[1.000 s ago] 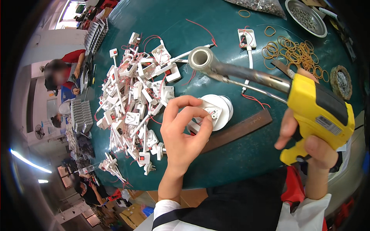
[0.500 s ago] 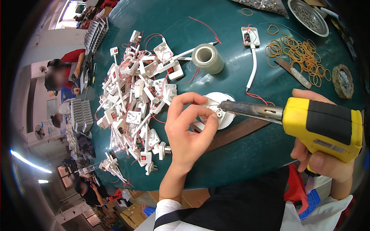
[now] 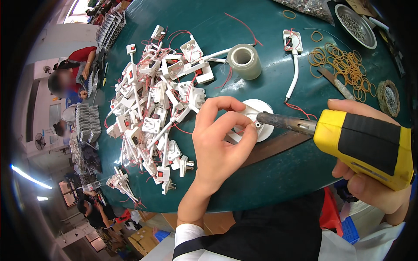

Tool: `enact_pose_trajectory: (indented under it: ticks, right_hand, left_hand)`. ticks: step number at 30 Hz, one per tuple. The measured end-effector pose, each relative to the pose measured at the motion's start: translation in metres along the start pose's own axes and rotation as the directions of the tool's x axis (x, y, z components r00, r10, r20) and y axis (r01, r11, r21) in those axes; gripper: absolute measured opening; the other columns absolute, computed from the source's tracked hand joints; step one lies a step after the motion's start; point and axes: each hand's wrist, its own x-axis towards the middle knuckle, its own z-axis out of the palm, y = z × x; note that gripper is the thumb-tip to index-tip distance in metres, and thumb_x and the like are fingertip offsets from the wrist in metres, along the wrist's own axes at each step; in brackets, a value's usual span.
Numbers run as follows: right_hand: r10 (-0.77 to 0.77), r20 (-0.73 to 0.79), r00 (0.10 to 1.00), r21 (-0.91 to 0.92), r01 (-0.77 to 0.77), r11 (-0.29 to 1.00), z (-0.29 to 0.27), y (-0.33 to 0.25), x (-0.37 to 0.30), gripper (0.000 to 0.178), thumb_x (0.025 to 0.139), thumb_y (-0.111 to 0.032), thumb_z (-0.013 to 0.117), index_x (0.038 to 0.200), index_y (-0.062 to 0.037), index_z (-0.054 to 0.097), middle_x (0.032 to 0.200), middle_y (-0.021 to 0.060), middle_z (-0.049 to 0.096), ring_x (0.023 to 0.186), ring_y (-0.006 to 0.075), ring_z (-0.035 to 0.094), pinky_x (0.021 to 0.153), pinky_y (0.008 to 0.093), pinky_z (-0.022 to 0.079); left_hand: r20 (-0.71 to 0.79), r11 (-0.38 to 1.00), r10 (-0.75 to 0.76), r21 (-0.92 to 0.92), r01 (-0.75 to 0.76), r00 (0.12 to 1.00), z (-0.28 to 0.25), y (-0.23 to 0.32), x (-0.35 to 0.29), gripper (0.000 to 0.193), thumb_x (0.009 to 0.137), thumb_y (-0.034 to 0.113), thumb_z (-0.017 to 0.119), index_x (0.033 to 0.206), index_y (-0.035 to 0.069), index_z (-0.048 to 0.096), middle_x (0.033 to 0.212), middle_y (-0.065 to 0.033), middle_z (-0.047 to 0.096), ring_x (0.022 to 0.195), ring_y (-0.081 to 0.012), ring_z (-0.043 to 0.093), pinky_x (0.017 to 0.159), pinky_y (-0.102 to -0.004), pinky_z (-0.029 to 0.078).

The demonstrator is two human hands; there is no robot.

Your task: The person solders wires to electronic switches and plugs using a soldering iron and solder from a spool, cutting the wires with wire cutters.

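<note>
My right hand [image 3: 376, 193] grips a yellow and black soldering gun [image 3: 363, 145], its dark tip pointing left. The tip meets a small white plastic plug part [image 3: 249, 114] on a white round disc [image 3: 266, 108]. Thumb and forefinger of my left hand [image 3: 217, 143] are pinched at this part, just left of the tip. My fingers cover much of it, and whether they also hold a wire is hidden. Left of my hand lies a large heap of white plug housings [image 3: 152, 124] with red switches, white stems and thin red wires.
A brown flat bar [image 3: 274, 150] lies below the disc. Behind stand a clear tape roll [image 3: 244, 63] and a separate white housing with a stem [image 3: 294, 41]. Rubber bands [image 3: 344, 65], a metal bowl [image 3: 355, 26] and a round holder [image 3: 388, 98] sit right. Co-workers are at far left.
The view has shifted slightly, so the tabletop things appear further right. My left hand still pinches at the plug part, and the soldering tip stays against it.
</note>
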Motion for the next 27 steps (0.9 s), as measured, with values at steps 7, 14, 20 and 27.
enact_pose_trajectory:
  ticks: [7, 14, 20, 27]
  right_hand:
    - [0.011, 0.007, 1.000, -0.054, -0.011, 0.999, 0.005, -0.006, 0.000, 0.091, 0.067, -0.021, 0.072, 0.140, 0.0084, 0.028, 0.076, 0.0128, 0.064, 0.059, 0.0171, 0.064, 0.048, 0.0251, 0.054]
    - [0.022, 0.019, 1.000, -0.116, -0.020, 0.993, 0.005, -0.013, 0.000, 0.091, 0.066, -0.021, 0.072, 0.140, 0.0084, 0.029, 0.077, 0.0125, 0.064, 0.059, 0.0168, 0.064, 0.048, 0.0248, 0.054]
    - [0.025, 0.029, 0.999, -0.154, -0.020, 0.988, 0.007, -0.017, 0.000, 0.090, 0.066, -0.020, 0.073, 0.140, 0.0084, 0.029, 0.077, 0.0123, 0.064, 0.059, 0.0165, 0.064, 0.048, 0.0245, 0.053]
    - [0.029, 0.035, 0.999, -0.175, -0.023, 0.984, 0.010, -0.019, -0.001, 0.090, 0.065, -0.020, 0.073, 0.139, 0.0084, 0.030, 0.077, 0.0121, 0.064, 0.059, 0.0161, 0.064, 0.048, 0.0241, 0.053]
  left_hand:
    - [-0.002, 0.999, 0.049, 0.013, -0.048, 0.999, -0.002, -0.003, 0.000, 0.008, 0.064, 0.005, 0.068, 0.071, 0.005, 0.064, 0.093, -0.0067, 0.060, 0.083, -0.0243, 0.057, 0.075, -0.0341, 0.044]
    - [0.005, 0.998, 0.063, 0.014, -0.063, 0.998, -0.002, -0.005, 0.001, 0.008, 0.064, 0.005, 0.068, 0.071, 0.005, 0.064, 0.092, -0.0062, 0.059, 0.084, -0.0240, 0.057, 0.074, -0.0346, 0.044]
    - [0.010, 0.998, 0.059, -0.016, -0.059, 0.998, -0.003, -0.005, 0.001, 0.007, 0.065, 0.005, 0.068, 0.071, 0.005, 0.065, 0.092, -0.0061, 0.060, 0.084, -0.0240, 0.058, 0.074, -0.0348, 0.045]
    - [0.012, 0.997, 0.067, -0.026, -0.067, 0.998, -0.004, -0.007, 0.000, 0.006, 0.066, 0.007, 0.069, 0.071, 0.005, 0.066, 0.092, -0.0055, 0.060, 0.084, -0.0239, 0.058, 0.073, -0.0352, 0.045]
